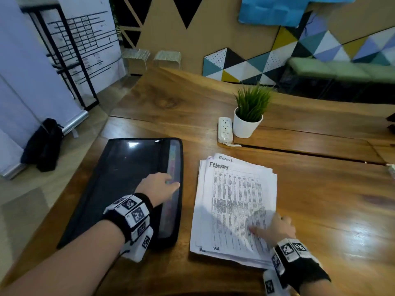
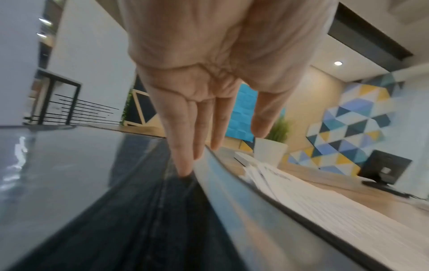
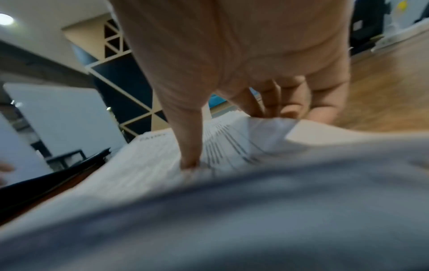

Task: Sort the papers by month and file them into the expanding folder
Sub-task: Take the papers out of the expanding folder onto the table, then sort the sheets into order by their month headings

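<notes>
Papers (image 1: pixel 233 208) are stacked loosely on the wooden table (image 1: pixel 320 210), just right of the black folder (image 1: pixel 119 189), which is laid flat with its coloured tab edge facing the stack. "February" is handwritten on the top sheet, above a printed grid of small text; part of another heading is seen on a sheet poking out behind it, but it cannot be read for certain.

The left hand (image 1: pixel 159 186) is stretched out over the folder's right edge, fingers (image 2: pixel 185 161) straight and together, one tip touching the dark strip beside the tabs. Nothing is gripped by it.

The right hand (image 1: pixel 275 229) is set on the stack's near right corner. Its thumb (image 3: pixel 188 143) is pressed onto the top sheet and the other fingers are curled at the paper's right edge, where the sheet is raised slightly.

A potted plant (image 1: pixel 249 116) and a power strip (image 1: pixel 224 130) are placed farther back on the table.
</notes>
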